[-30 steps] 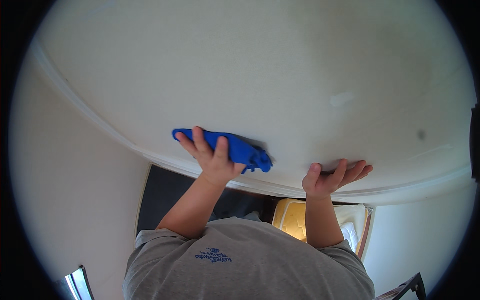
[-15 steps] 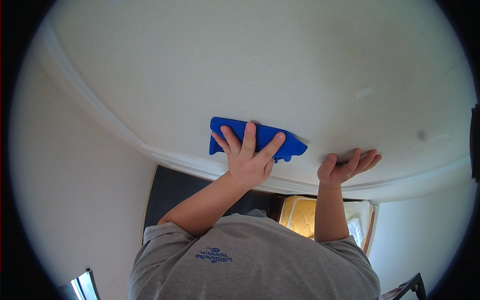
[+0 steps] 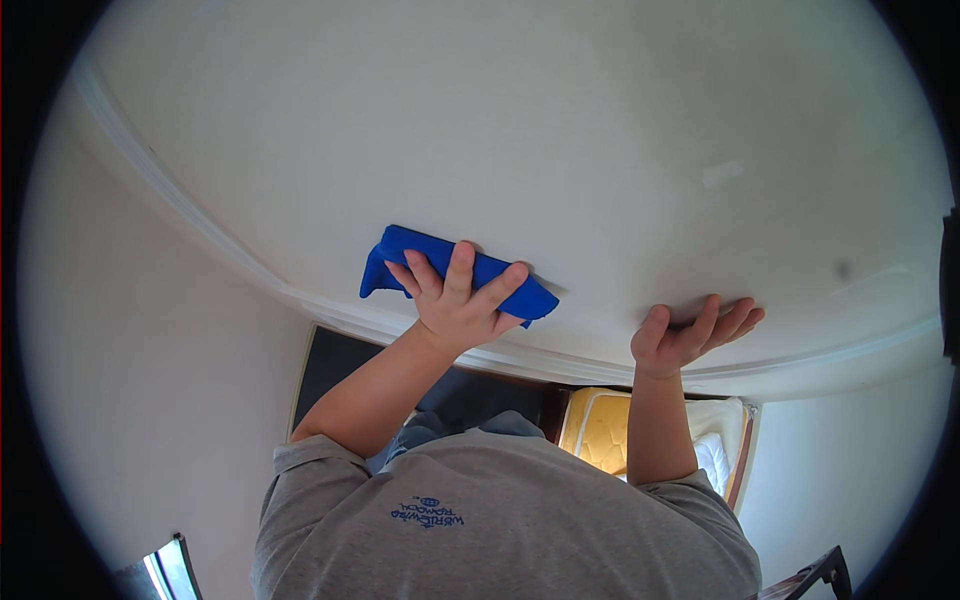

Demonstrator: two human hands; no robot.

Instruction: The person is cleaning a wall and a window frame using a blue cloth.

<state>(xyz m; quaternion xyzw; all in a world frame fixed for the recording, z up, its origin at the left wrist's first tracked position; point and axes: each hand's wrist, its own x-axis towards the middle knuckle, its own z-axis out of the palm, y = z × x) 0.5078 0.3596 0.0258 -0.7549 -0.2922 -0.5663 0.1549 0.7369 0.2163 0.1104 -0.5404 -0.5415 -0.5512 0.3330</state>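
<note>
your left hand [image 3: 455, 310] is gripping the blue cloth [image 3: 488, 270], fingers spread across its face and your thumb tucked mostly out of sight by its lower edge. the cloth lies tilted along the pale surface [image 3: 600, 130], left of the middle of your view and above the white trim [image 3: 208, 232]. your right hand [image 3: 680, 340] is open at the same surface, well apart from the cloth, fingers slightly bent. a yellow mattress [image 3: 598, 430] shows beside your right forearm.
</note>
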